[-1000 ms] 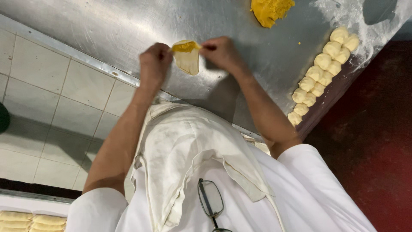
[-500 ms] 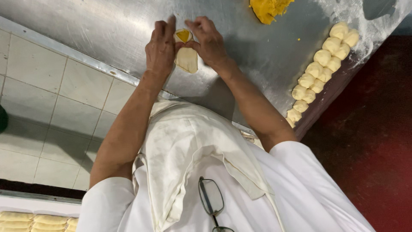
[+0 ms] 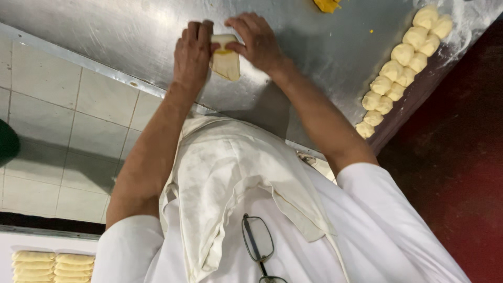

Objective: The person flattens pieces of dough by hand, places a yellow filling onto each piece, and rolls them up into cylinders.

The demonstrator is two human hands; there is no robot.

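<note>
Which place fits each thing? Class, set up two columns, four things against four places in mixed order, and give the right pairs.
Things:
1. Dough piece
2. Dough balls
3. Glasses
4. Yellow filling

Places:
A. Hanging on the white shirt front
B. At the top edge, on the steel table
C. Between the left hand and right hand
D. In a double row along the table's right edge

Pairs: 1-C, 2-D, 3-A, 4-B
</note>
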